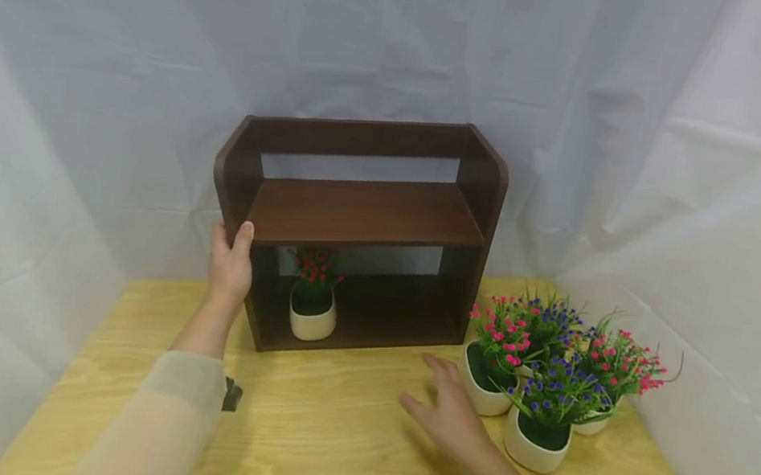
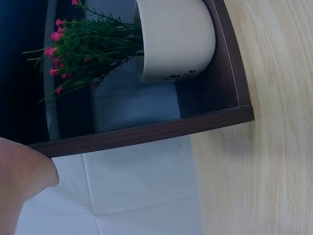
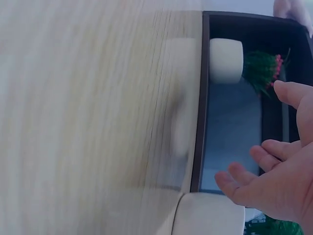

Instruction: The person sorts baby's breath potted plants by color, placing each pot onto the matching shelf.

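A dark brown two-tier wooden shelf (image 1: 370,210) stands on the table against the back sheet. My left hand (image 1: 229,273) grips its left side panel, the thumb in front and the other fingers mostly hidden. On the lower tier, near the left end, sits a potted plant with red-pink flowers in a white pot (image 1: 312,324); in the left wrist view the pot (image 2: 178,36) shows a small printed face. My right hand (image 1: 450,416) hovers over the table with spread fingers and holds nothing. It is just left of a white pot with pink flowers (image 1: 487,386).
Several potted plants cluster at the table's right, among them a blue-flowered one (image 1: 537,446) in front and a pink-flowered one (image 1: 614,364) at the right. A small black object (image 1: 232,395) lies beside the left sleeve. White sheeting (image 1: 732,279) surrounds the wooden table (image 1: 320,456).
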### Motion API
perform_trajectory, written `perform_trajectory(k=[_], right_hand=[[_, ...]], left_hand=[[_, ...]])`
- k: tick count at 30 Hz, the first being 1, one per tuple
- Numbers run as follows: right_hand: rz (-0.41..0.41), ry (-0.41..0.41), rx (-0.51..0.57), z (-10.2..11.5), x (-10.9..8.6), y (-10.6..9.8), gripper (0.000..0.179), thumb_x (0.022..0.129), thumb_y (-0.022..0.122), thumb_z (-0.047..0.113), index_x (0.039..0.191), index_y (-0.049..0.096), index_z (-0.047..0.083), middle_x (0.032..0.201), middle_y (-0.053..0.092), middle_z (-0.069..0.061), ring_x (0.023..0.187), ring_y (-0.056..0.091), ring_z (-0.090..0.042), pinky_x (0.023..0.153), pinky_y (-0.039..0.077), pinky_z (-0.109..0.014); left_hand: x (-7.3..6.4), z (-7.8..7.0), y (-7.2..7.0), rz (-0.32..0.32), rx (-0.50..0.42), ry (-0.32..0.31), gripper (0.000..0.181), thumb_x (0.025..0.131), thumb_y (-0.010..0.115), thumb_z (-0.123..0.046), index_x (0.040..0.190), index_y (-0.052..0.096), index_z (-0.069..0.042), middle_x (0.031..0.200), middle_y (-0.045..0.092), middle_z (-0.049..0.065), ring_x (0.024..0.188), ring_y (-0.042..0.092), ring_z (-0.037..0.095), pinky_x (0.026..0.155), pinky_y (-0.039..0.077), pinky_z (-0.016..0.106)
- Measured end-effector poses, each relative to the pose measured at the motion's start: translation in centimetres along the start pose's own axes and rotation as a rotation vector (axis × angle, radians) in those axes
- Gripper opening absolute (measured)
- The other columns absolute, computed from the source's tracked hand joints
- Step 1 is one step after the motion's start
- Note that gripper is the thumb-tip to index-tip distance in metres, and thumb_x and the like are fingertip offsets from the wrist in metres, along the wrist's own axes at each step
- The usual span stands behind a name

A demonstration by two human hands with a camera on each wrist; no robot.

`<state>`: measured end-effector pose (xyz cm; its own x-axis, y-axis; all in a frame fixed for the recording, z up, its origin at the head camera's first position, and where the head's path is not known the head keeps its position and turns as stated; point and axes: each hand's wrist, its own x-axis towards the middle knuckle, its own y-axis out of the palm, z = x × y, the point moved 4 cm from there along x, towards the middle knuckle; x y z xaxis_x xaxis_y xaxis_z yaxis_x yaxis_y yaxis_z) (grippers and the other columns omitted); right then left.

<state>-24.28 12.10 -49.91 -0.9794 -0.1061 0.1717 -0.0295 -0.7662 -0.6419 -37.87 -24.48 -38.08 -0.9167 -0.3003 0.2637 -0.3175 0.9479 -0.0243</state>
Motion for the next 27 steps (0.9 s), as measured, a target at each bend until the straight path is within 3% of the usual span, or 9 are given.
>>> perform_trajectory(k=[5,10,16,20,27], right_hand=[[0.001,0.046,0.023,-0.8,-1.3,-1.2,0.074,0.099,0.08,0.034,0.159,0.049,0.006,0.161,0.051,-0.015,0.151,0.05,-0.041,0.124,0.041,-0.062],[0.011,0.092,0.034,-1.2,-2.8,-2.6,0.065,0.1,0.08,0.032,0.154,0.055,0.008,0.154,0.059,-0.013,0.142,0.058,-0.039,0.116,0.05,-0.058],[0.006,0.117,0.067,-2.1,-4.6,-4.2,0.052,0.097,0.083,0.027,0.141,0.066,0.005,0.135,0.071,-0.013,0.119,0.07,-0.028,0.099,0.061,-0.043],[0.019,0.146,0.115,-3.2,-5.5,-4.9,0.045,0.098,0.082,0.024,0.136,0.069,0.004,0.127,0.075,-0.012,0.107,0.073,-0.019,0.089,0.061,-0.03],[0.115,0.124,0.117,-4.6,-7.7,-7.2,0.041,0.102,0.077,0.025,0.134,0.069,0.0,0.121,0.077,-0.01,0.101,0.072,-0.009,0.087,0.059,-0.024]], left_hand=[[-0.1,-0.2,0.1,-0.011,0.013,-0.003,0.055,0.115,0.045,-0.043,0.159,0.033,-0.011,0.166,0.043,0.014,0.162,0.031,0.031,0.137,0.018,0.05],[-0.2,-0.2,-0.1,-0.015,0.026,-0.018,0.056,0.115,0.046,-0.045,0.159,0.034,-0.012,0.166,0.044,0.013,0.162,0.032,0.029,0.137,0.019,0.049],[0.1,-0.3,-0.1,-0.028,0.01,-0.012,0.054,0.114,0.046,-0.045,0.156,0.036,-0.012,0.164,0.045,0.012,0.16,0.034,0.028,0.136,0.021,0.048],[0.1,-0.4,0.0,-0.039,0.007,-0.002,0.052,0.114,0.047,-0.042,0.154,0.038,-0.009,0.16,0.047,0.013,0.157,0.038,0.028,0.135,0.023,0.046],[0.2,0.1,0.0,-0.003,-0.006,-0.027,0.052,0.116,0.045,-0.039,0.159,0.034,-0.012,0.167,0.042,0.01,0.162,0.032,0.026,0.137,0.019,0.045]])
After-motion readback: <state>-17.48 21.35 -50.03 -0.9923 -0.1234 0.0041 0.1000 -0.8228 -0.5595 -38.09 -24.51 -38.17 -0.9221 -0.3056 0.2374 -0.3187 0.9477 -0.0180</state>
